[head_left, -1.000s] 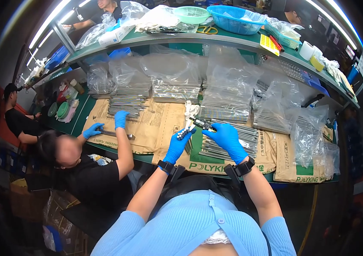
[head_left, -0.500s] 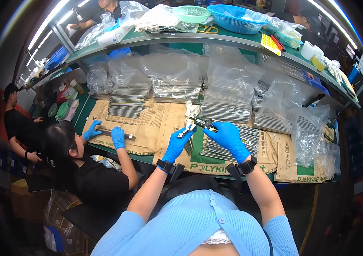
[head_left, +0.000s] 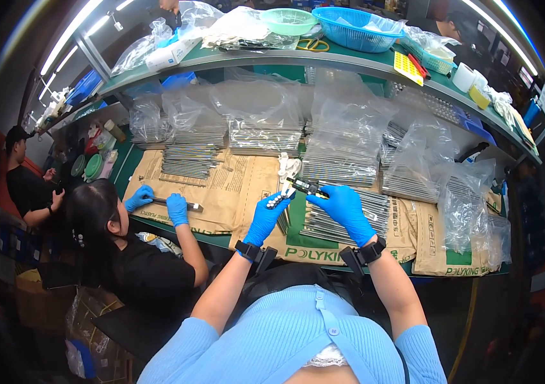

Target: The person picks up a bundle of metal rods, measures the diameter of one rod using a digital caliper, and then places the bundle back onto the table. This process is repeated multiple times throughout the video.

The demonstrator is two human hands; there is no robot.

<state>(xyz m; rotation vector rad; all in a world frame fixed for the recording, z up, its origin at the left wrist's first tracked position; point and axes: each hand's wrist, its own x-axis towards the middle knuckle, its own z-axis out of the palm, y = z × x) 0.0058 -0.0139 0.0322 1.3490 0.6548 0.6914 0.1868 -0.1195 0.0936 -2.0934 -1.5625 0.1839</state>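
In the head view, the left hand (head_left: 263, 221) is curled around a row of round-ended pieces (head_left: 277, 202), held above the desk (head_left: 297, 219) near the middle of its near edge; the ends face up, apparently to keep them exposed. The right hand (head_left: 344, 208) pinches a slim black tool (head_left: 306, 186) between thumb and fingers, its far end reaching to the left hand's pieces, seemingly to meet them; whether they touch is too small to tell. Just beyond lies a white cloth (head_left: 289, 164). Below the right hand, loose metal rods (head_left: 340, 225) lie roughly along the near edge, side by side, likely for easy picking. Toward the far edge, clear plastic bags (head_left: 346, 102) cover more rods, probably shielding them.
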